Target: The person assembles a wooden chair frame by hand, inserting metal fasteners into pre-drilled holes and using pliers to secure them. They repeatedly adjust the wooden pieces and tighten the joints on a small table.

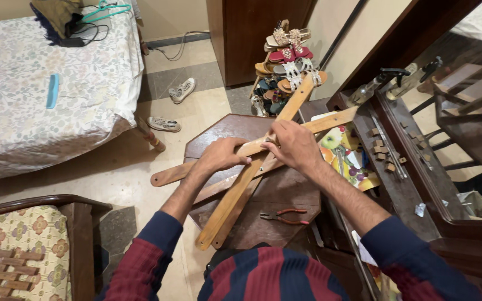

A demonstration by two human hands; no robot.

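Observation:
Several long flat wooden slats (235, 195) lie crossed on a dark octagonal wooden table (285, 192). My left hand (221, 155) presses down on the slats just left of where they cross. My right hand (294, 146) rests on the crossing point, fingers curled and pinching at something small there that I cannot make out. Pliers with red handles (283, 216) lie on the table near me, untouched.
A bed (40, 89) with a floral sheet stands at the left, a patterned chair (23, 251) at lower left. A shoe rack (285, 61) is behind the table, loose shoes (182, 89) lie on the floor. A dresser shelf (397, 184) with small wooden blocks (383, 151) and a mirror is on the right.

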